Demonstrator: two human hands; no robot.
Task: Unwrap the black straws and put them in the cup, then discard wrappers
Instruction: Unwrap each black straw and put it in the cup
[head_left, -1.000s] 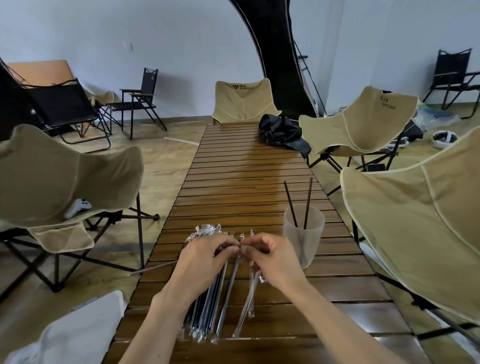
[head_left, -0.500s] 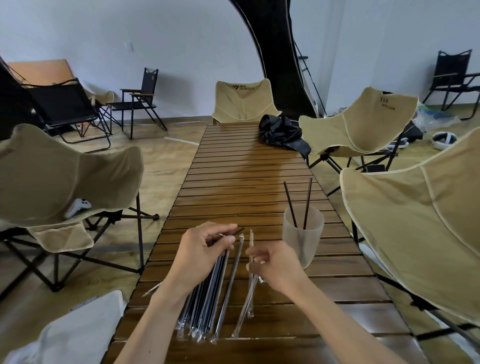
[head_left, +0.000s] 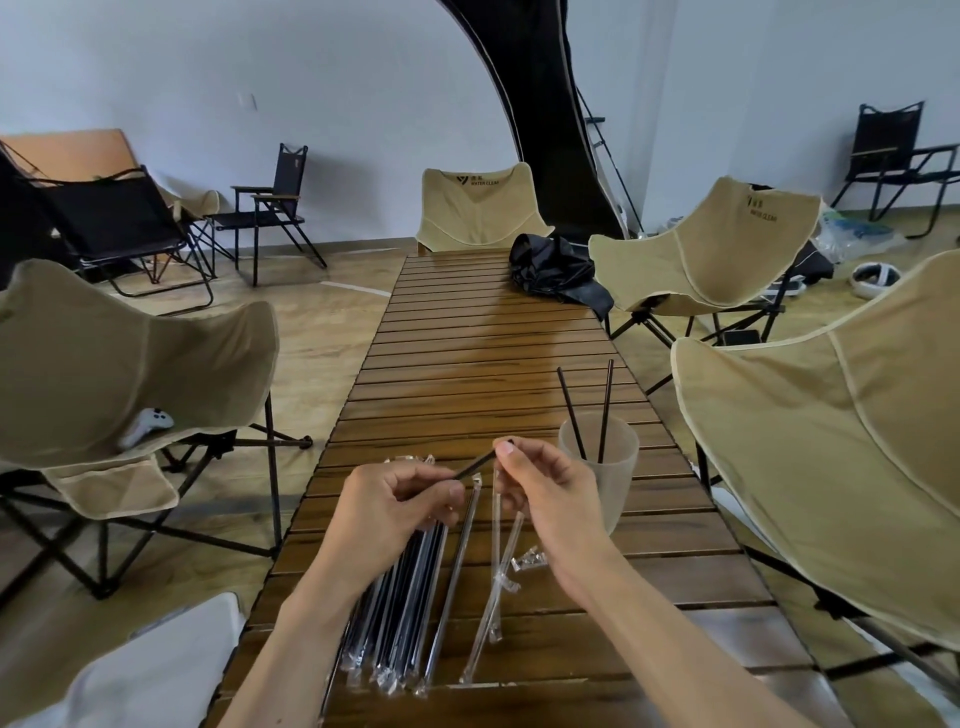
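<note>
Since half a second ago the hands have drawn apart along one straw: the right hand, then low and curled beside the cup, has risen to take the bare tip, while the left hand has dropped a little and now closes round the wrapped part.

Left of the grip, the left hand (head_left: 395, 512) curls its fingers round the black straw (head_left: 475, 466) and its wrapper; how much wrapper is still on it cannot be made out inside the fist. Just under that hand, the bundle of wrapped straws (head_left: 402, 608) lies on the slatted wooden table (head_left: 493, 358), running back toward the person. The held straw slants up from the left hand to the right hand (head_left: 545, 499), whose thumb and forefinger pinch its exposed black end. Below the right hand lie clear empty wrappers (head_left: 496, 582) and small torn scraps. Just right of the grip stands the translucent cup (head_left: 600, 457) with two black straws (head_left: 587, 415) upright in it.

Beyond the grip, the tan chair (head_left: 480, 213) at the table's far end reads "WATER CLEAN"; the tan chair to the right (head_left: 727, 244) carries the same mark, tilted.
</note>
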